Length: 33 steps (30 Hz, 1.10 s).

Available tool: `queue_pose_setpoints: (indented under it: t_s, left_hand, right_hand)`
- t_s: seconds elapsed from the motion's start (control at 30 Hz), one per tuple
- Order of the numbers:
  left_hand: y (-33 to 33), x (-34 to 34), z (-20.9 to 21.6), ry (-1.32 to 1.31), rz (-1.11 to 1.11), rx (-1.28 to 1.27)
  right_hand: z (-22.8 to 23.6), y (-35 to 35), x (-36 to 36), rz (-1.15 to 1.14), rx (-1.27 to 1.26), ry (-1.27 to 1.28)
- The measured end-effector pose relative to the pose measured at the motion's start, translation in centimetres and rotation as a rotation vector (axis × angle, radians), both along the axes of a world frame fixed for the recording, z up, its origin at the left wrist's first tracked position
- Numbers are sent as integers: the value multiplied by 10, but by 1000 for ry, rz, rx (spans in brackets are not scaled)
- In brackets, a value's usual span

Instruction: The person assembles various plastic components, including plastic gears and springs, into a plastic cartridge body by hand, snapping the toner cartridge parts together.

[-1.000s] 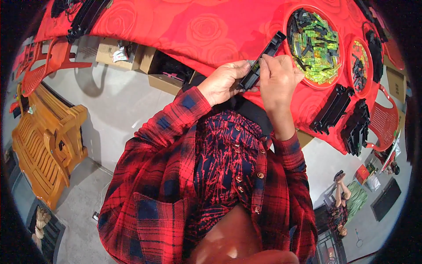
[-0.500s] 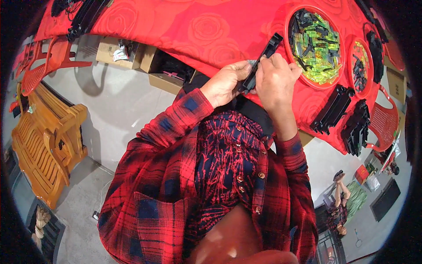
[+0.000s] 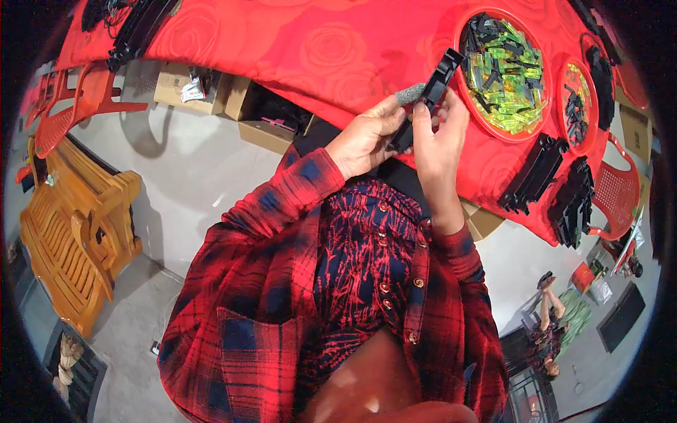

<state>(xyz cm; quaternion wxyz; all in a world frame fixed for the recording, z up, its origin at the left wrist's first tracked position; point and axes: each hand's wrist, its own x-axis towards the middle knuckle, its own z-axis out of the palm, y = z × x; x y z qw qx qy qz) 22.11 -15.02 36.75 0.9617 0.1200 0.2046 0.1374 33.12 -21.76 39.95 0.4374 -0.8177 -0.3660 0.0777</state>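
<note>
A long black plastic part [image 3: 438, 81] slants between my two hands, just over the near edge of the red table. My left hand [image 3: 368, 135] grips its lower end, with a grey covering on one fingertip. Wrapped around its middle from the right is my right hand [image 3: 438, 137], thumb lying along the part. Close to that hand stands a round red tray [image 3: 462, 79] heaped with small yellow-green clear pieces and black pieces. A smaller red tray [image 3: 594, 116] beyond it holds little dark and yellow pieces.
Stacks of long black parts [image 3: 534, 174] lie at the table's right edge, beside another black pile [image 3: 572, 201]. More black strips [image 3: 137, 32] lie far left. Below the table are cardboard boxes [image 3: 264, 132], a red chair [image 3: 70, 116] and a wooden chair [image 3: 70, 247]. Another person [image 3: 550, 324] sits lower right.
The black part has turned and shifted slightly right. My right hand has rolled over, its thumb now showing along the part, and the grey fingertip covering on my left hand is more visible.
</note>
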Motion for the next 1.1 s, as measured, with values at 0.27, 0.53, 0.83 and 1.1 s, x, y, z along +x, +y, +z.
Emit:
queue_pose_setpoints:
  t_s: [0.27, 0.53, 0.83, 1.1]
  left_hand:
    - [-3, 4, 6, 85, 48, -96]
    - [-6, 4, -22, -170, 60, -77]
    - [-9, 12, -2, 29, 134, 12]
    - [-1, 13, 14, 188, 66, 29]
  right_hand:
    - [1, 2, -13, -40, 17, 482]
    - [-1, 3, -15, -41, 57, 405]
    - [-8, 3, -9, 15, -47, 217]
    - [-8, 2, 3, 65, -88, 548]
